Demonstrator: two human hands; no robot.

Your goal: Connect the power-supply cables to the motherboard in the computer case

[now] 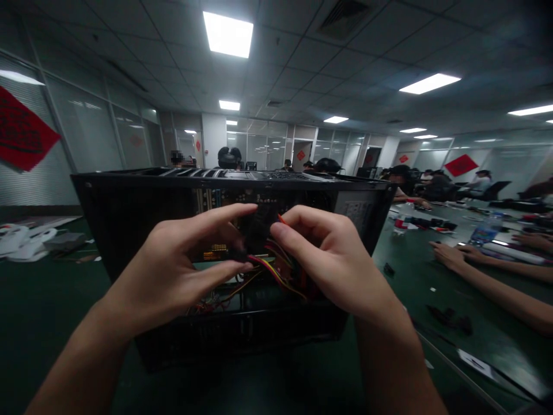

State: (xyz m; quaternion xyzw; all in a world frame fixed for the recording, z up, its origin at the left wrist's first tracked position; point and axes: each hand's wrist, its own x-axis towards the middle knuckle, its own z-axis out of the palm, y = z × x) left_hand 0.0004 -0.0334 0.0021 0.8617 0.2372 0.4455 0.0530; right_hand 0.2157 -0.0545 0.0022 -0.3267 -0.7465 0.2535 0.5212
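Observation:
A black computer case (116, 230) stands in front of me with its side open, showing a dark circuit board and loose wiring inside. My left hand (181, 271) is at the opening, index finger stretched out. Its thumb and a bent finger close on a dark cable connector (237, 253), from which red and yellow wires (276, 275) run right. Opposite it, my right hand (328, 253) pinches a thin orange-red cable (281, 219) between thumb and index finger; the cable's end is hidden. Shadow hides detail between the hands.
On the green table (389, 323) to the right lie a small black part (389, 269), dark pieces (451, 320) and a white tag (475, 363). Bottles (486, 230) and another person's hands (449, 256) are beyond. White bundles (30, 239) lie on the left.

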